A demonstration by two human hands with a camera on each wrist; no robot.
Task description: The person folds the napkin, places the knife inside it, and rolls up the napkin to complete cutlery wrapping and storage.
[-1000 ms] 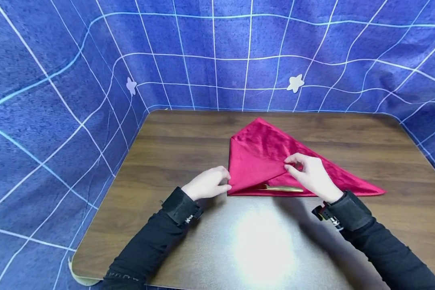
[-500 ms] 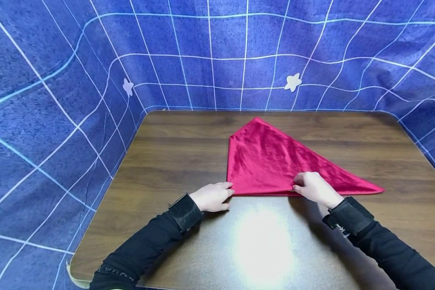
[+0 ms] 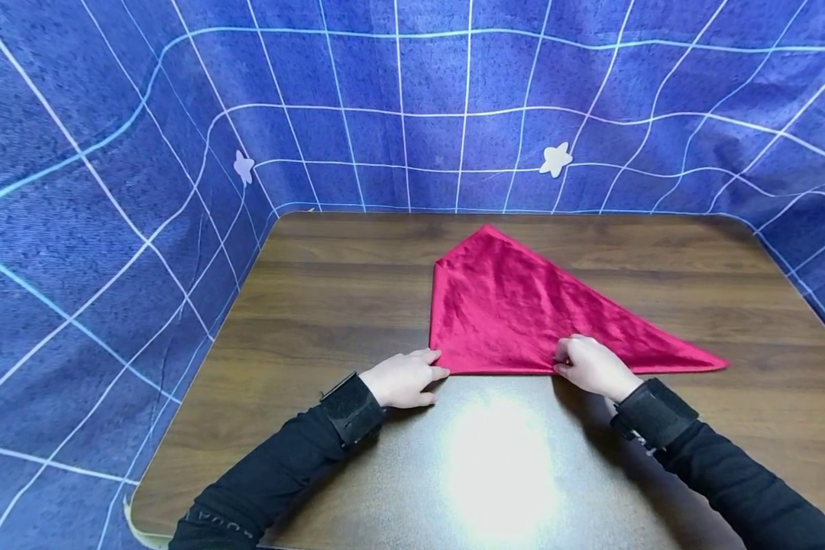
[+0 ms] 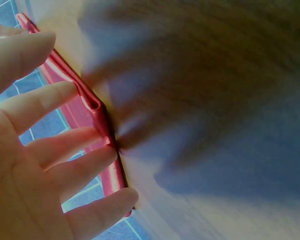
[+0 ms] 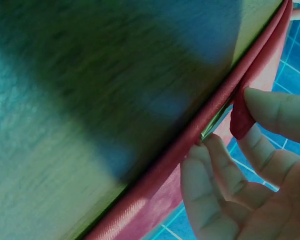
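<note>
A glossy red cloth (image 3: 498,305) lies folded on the table, with a long point to the right and a straight near edge. My left hand (image 3: 404,380) rests at its near left corner. In the left wrist view that hand's fingers (image 4: 85,170) are spread, their tips at the cloth's folded edge. Between thumb and finger, my right hand (image 3: 594,367) pinches a corner of the cloth at the near edge. Just beside that pinched corner, the right wrist view shows a thin shiny gold piece (image 5: 215,121) peeking out between the layers; most of it is covered.
The wood-grained table (image 3: 330,298) has rounded corners and a bright glare spot in front of the cloth. A blue curtain (image 3: 412,84) with white grid lines and star shapes hangs behind and along the left side.
My right hand has drawn the cloth's upper flap toward me, down to the near edge, covering the gold handle seen earlier. My left hand has shifted slightly right and nearer.
</note>
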